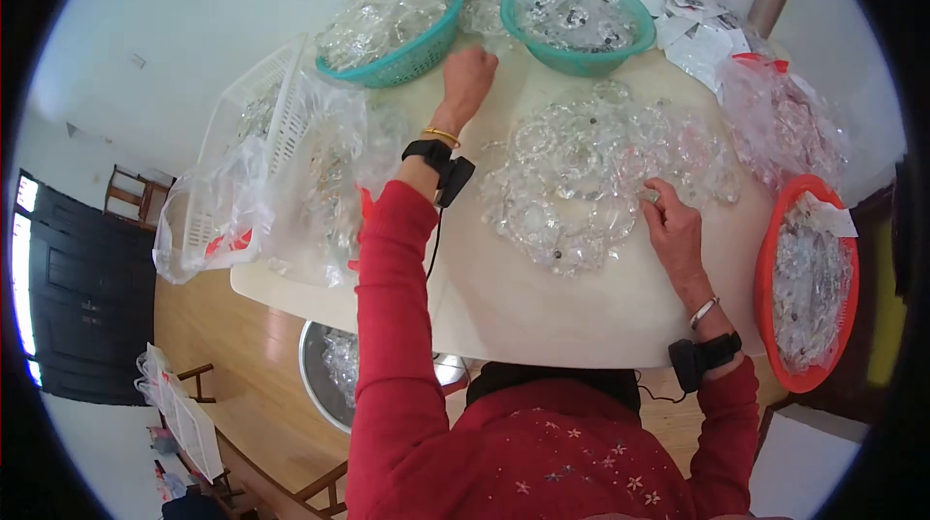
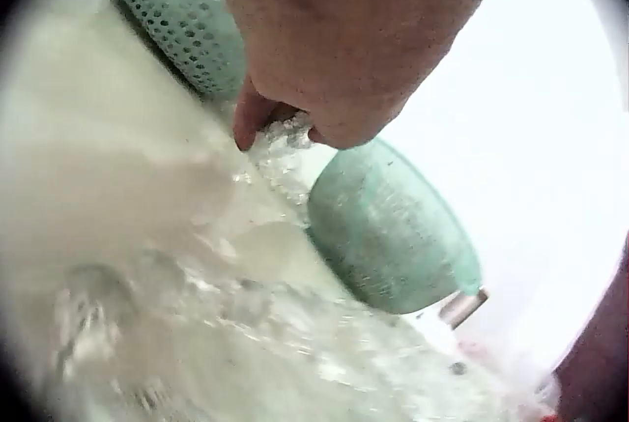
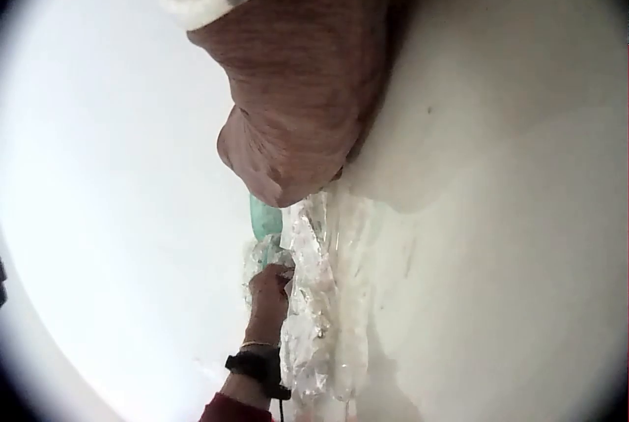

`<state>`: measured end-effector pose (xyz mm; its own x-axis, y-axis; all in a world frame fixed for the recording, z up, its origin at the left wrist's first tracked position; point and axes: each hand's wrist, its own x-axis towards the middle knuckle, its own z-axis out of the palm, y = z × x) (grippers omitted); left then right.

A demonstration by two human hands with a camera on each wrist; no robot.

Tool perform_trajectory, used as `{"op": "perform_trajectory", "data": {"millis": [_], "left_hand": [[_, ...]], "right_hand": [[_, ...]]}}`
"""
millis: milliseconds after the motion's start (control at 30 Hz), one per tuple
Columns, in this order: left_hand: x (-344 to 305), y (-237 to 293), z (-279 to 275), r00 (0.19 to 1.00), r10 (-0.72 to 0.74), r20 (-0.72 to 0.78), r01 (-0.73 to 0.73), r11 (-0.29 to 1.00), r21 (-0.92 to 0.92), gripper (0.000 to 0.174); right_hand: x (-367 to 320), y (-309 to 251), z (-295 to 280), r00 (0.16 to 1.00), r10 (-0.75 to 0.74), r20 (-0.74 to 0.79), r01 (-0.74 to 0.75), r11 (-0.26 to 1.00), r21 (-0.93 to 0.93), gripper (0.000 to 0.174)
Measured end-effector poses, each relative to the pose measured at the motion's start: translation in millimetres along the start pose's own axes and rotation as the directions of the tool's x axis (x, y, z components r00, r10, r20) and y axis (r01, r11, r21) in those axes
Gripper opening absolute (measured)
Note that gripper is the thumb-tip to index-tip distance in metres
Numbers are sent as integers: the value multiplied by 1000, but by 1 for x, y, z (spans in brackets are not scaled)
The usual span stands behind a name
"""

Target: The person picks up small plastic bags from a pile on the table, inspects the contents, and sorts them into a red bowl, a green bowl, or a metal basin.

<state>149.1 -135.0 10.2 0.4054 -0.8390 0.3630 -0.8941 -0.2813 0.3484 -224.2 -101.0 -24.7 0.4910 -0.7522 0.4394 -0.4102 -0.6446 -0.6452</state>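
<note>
Between the two green baskets, the left hand (image 1: 469,80) reaches to the back of the table with curled fingers. In the left wrist view the left hand (image 2: 334,39) pinches a clear crinkled packet (image 2: 287,135). The right hand (image 1: 675,229) is at the right edge of the spread of clear packets (image 1: 572,162), thumb and forefinger together around a small clear piece (image 1: 651,196). From the right wrist view, the right hand (image 3: 290,127) hides its own fingertips above the clear packets (image 3: 313,314).
A tilted green basket (image 1: 412,60) heaped with packets and a green bowl (image 1: 579,57) stand at the back. White basket (image 1: 287,123) and plastic bags (image 1: 325,181) lie left. Pink bag (image 1: 780,123) and red basket (image 1: 765,297) are right; a metal basin (image 1: 315,380) sits below.
</note>
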Motion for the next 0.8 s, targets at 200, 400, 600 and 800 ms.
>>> {"op": "perform_trajectory", "data": {"millis": [200,400,600,800], "left_hand": [[-57,8,-39,916,-141,375,375,-26,-927,16],[-94,29,-78,925,-39,379,366,-185,-912,14],[-110,48,-104,948,-16,317,312,-143,-939,13],[-122,42,-104,929,-72,364,367,45,-929,12]], "right_hand": [[-2,1,0,1000,6,3,-6,999,-34,28],[-4,0,0,1000,-18,-9,17,999,-38,29],[-5,-1,1,999,-28,-22,27,999,-39,28],[-6,2,2,998,-51,-20,50,997,-57,28]]}}
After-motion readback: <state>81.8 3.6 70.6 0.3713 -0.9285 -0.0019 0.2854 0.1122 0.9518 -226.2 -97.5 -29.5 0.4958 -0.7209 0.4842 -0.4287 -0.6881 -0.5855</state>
